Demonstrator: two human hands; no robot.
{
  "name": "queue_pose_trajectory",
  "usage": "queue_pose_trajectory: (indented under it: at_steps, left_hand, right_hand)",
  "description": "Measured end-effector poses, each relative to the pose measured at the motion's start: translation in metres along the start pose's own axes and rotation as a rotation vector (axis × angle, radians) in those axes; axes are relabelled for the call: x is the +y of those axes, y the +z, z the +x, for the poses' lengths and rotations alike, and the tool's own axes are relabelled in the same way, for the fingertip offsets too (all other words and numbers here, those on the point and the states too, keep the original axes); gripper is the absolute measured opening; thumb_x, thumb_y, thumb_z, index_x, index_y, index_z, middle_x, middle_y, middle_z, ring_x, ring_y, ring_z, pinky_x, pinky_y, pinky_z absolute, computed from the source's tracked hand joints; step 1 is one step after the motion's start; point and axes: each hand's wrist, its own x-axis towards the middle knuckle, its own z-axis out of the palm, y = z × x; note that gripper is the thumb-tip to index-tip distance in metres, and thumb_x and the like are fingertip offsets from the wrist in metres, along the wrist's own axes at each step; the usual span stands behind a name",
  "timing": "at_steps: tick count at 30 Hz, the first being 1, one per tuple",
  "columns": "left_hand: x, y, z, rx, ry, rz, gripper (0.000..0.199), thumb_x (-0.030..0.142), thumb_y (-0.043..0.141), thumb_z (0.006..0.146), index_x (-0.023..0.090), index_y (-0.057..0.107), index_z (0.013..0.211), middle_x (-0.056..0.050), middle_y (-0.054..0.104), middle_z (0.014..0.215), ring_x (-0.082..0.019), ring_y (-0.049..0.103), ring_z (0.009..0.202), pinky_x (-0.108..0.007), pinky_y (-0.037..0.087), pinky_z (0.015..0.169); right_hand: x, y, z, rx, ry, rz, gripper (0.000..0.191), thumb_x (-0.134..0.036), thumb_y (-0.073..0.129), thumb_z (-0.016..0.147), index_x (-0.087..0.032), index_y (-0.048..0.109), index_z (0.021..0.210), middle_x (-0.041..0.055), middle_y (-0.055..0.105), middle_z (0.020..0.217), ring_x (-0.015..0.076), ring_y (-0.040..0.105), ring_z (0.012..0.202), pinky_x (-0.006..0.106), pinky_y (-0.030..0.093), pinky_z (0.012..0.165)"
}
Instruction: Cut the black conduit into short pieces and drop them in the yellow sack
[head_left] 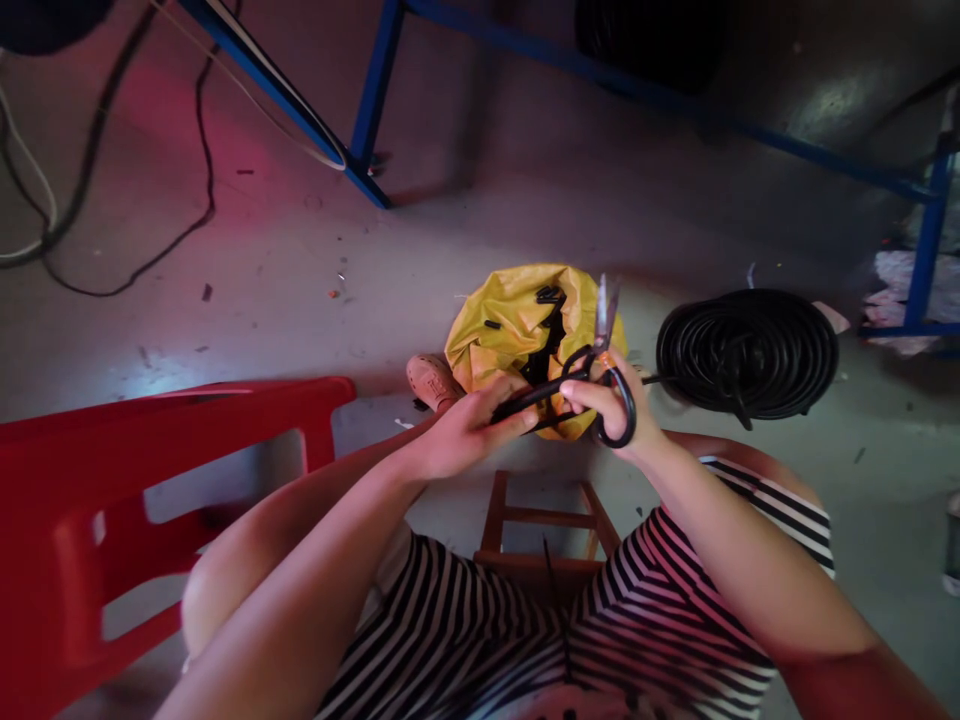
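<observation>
Black-and-white striped clothing (457,630) lies nearest. Beyond, slender black tubing (546,390) is grasped by the left hand (476,425) and apparently pinched by the right hand (622,408), which also holds black-handled metal scissors (602,335); that divided grip could drop tubing into the crumpled yellow bag (487,350).

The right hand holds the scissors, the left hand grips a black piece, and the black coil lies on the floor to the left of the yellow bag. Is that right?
Not quite: the head view shows the black coil to the right of the yellow bag, not the left. The rest stands.
</observation>
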Motion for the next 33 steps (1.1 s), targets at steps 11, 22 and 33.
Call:
queue_pose_trajectory:
  at_steps: [11, 22, 33]
  left_hand:
    - [0.009, -0.014, 0.004, 0.297, 0.026, -0.182, 0.039, 0.054, 0.062, 0.100, 0.018, 0.068, 0.113, -0.006, 0.065, 0.096, -0.018, 0.058, 0.087, -0.029, 0.048, 0.078]
    - [0.008, -0.011, 0.006, 0.260, 0.004, -0.180, 0.036, 0.052, 0.060, 0.101, 0.016, 0.065, 0.107, 0.001, 0.052, 0.079, -0.012, 0.051, 0.066, -0.026, 0.046, 0.062]
    - [0.010, -0.009, 0.008, 0.211, -0.006, -0.051, 0.035, 0.048, 0.055, 0.103, 0.016, 0.067, 0.106, 0.001, 0.057, 0.068, -0.016, 0.057, 0.070, -0.028, 0.048, 0.069]
  right_hand:
    - [0.036, -0.006, -0.009, -0.076, 0.080, -0.119, 0.053, -0.062, 0.082, 0.077, -0.023, 0.049, 0.089, -0.0032, 0.051, 0.080, 0.0141, 0.049, 0.070, 0.031, 0.041, 0.065]
    - [0.039, -0.003, -0.023, -0.097, 0.026, -0.185, 0.050, -0.060, 0.079, 0.081, -0.024, 0.046, 0.090, -0.0040, 0.043, 0.081, 0.0149, 0.040, 0.074, 0.030, 0.032, 0.069]
    - [0.038, -0.002, -0.021, -0.069, 0.043, -0.190, 0.052, -0.060, 0.081, 0.079, -0.024, 0.044, 0.088, -0.0044, 0.044, 0.081, 0.0143, 0.039, 0.072, 0.030, 0.032, 0.067]
